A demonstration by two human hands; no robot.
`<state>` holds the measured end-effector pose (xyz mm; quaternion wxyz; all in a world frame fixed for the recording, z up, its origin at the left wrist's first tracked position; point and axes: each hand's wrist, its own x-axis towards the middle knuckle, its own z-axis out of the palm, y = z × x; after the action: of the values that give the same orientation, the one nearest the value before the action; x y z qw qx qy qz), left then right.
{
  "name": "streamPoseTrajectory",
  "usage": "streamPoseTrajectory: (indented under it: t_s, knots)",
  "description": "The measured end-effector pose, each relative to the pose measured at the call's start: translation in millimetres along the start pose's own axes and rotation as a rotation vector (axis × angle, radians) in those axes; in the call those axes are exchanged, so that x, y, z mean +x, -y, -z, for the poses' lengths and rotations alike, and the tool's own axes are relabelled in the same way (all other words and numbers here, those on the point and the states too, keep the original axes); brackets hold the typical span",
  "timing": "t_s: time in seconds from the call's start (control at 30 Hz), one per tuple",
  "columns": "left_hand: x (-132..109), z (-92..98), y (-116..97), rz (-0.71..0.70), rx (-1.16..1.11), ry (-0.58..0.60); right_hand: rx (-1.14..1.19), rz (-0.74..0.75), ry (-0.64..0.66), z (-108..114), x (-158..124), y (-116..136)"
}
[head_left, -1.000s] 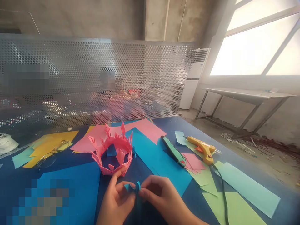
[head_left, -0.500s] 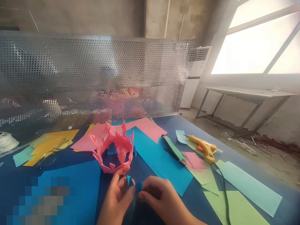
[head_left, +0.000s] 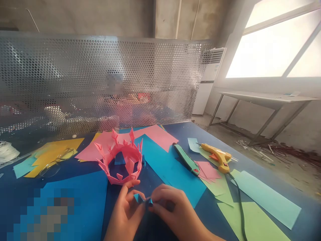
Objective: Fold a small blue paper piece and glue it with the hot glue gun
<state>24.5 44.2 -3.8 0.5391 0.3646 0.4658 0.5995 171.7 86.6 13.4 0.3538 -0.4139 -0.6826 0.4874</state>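
Blue folded paper piece (head_left: pixel 143 199), just one, sits pinched between the fingertips of the left hand (head_left: pixel 126 214) and right hand (head_left: pixel 173 211) near the table's front edge, just before one pink paper crown (head_left: pixel 120 164), with one green utility knife (head_left: pixel 187 159) and one yellow glue gun (head_left: pixel 217 157) farther right.

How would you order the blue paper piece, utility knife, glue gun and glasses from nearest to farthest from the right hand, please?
1. Blue paper piece, in the right hand.
2. Utility knife, beyond, slightly right.
3. Glue gun, farther right.
4. Glasses, far left.
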Motion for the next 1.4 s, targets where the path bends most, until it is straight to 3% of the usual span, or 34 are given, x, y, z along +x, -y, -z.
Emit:
streamPoseTrajectory:
  t_s: [0.37, 0.73, 1.0, 1.27, 1.4]
  knots:
    - [-3.5, -3.4, 3.0, -0.062, 0.006, 0.038, 0.201, -0.111, 0.089, 3.0, -0.1, -1.0]
    - [1.4, -0.9, 1.2, 0.051, 0.092, 0.013, 0.074, 0.136, 0.185, 24.2, 12.8, 8.0]
    - [0.0, 1.3, -0.9, 0.044, 0.154, 0.049, 0.165, -0.030, 0.140, 20.6, 10.6, 7.5]
    - [1.6, 5.1, 0.1, 0.078, 0.162, 0.076, 0.230, -0.038, 0.097, 8.1, 3.4, 6.0]
    - [2.6, 4.2, -1.7, 0.116, 0.156, 0.085, 0.195, -0.006, 0.224, 13.4, 2.2, 9.6]
